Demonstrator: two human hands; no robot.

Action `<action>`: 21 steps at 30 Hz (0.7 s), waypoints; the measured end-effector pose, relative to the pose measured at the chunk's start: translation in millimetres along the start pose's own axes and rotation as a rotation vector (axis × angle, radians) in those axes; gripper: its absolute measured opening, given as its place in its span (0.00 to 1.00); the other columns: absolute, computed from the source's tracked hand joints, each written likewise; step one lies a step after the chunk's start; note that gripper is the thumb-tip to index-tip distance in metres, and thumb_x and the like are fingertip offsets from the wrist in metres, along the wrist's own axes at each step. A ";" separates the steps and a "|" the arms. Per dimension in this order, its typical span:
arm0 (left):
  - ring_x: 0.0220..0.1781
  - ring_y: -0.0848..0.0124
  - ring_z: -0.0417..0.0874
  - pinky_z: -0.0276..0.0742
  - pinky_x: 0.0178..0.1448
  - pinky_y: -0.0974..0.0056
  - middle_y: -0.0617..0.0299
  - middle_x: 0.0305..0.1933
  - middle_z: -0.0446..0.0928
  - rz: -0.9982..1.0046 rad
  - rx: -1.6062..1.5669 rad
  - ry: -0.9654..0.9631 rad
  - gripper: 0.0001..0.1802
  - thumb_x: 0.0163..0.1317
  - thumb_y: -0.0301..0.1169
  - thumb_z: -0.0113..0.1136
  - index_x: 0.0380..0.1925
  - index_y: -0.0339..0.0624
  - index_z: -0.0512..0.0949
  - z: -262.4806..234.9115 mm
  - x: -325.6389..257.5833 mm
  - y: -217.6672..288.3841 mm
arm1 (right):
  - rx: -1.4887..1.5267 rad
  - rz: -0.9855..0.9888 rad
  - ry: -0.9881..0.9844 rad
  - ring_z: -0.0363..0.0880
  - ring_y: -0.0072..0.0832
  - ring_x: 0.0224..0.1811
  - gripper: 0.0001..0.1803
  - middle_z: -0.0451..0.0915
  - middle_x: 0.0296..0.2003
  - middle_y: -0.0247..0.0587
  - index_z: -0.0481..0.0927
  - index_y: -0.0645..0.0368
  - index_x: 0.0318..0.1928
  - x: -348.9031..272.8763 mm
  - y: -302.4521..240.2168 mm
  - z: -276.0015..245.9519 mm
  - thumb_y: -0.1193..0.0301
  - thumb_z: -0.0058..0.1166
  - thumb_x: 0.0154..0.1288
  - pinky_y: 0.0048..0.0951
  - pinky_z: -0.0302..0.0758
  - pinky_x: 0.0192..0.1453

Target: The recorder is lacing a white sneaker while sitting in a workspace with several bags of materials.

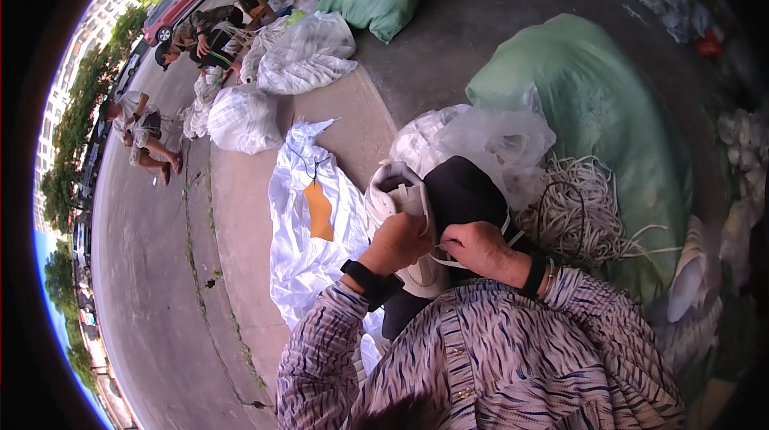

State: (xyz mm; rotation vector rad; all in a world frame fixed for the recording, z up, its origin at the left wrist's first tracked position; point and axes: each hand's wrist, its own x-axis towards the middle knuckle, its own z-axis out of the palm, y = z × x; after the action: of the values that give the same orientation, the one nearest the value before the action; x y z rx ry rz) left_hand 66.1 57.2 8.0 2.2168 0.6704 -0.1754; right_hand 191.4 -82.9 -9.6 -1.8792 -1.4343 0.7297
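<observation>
Apparently the lacing is partway; the white shoe (400,213) rests on the lap over a black cloth (465,189), a white lace (452,260) already through some eyelets near the tongue, its end loose between the hands. Left hand (396,242) pinches narrow at the upper; right hand (479,247) grips the lace, fingers closed; a heap of spare laces (581,209) waits to the right.

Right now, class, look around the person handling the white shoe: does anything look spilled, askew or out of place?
Yes. A tangle of white laces lies loose against the big green sack, and an orange insole lies alone on the white plastic sheet. Both hands, left hand and right hand, are on the white shoe.
</observation>
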 end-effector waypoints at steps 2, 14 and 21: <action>0.25 0.47 0.77 0.73 0.29 0.54 0.44 0.20 0.74 -0.001 0.002 0.025 0.10 0.48 0.34 0.56 0.21 0.37 0.76 -2.0 3.3 0.3 | 0.016 0.017 0.052 0.79 0.45 0.32 0.07 0.79 0.26 0.49 0.80 0.56 0.30 6.1 -1.7 -2.3 0.67 0.52 0.56 0.41 0.74 0.36; 0.31 0.57 0.82 0.76 0.31 0.56 0.56 0.26 0.79 0.070 0.534 0.147 0.14 0.53 0.42 0.54 0.26 0.43 0.78 45.2 -13.6 -9.6 | -0.088 -0.082 0.034 0.79 0.47 0.28 0.09 0.78 0.24 0.51 0.77 0.59 0.26 2.3 19.5 33.3 0.67 0.54 0.55 0.42 0.74 0.31; 0.34 0.55 0.83 0.76 0.34 0.53 0.57 0.28 0.80 -0.011 0.329 0.143 0.16 0.54 0.45 0.53 0.28 0.45 0.79 22.1 -24.0 17.3 | 1.190 0.565 -0.340 0.66 0.21 0.11 0.08 0.71 0.15 0.39 0.76 0.64 0.24 8.0 15.4 21.7 0.76 0.49 0.61 0.22 0.64 0.13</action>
State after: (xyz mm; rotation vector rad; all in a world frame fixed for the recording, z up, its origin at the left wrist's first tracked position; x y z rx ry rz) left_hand 56.7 21.8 12.4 2.5605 0.7767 -0.1411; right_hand 186.1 -74.5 -35.5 -1.1583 -0.3315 1.7397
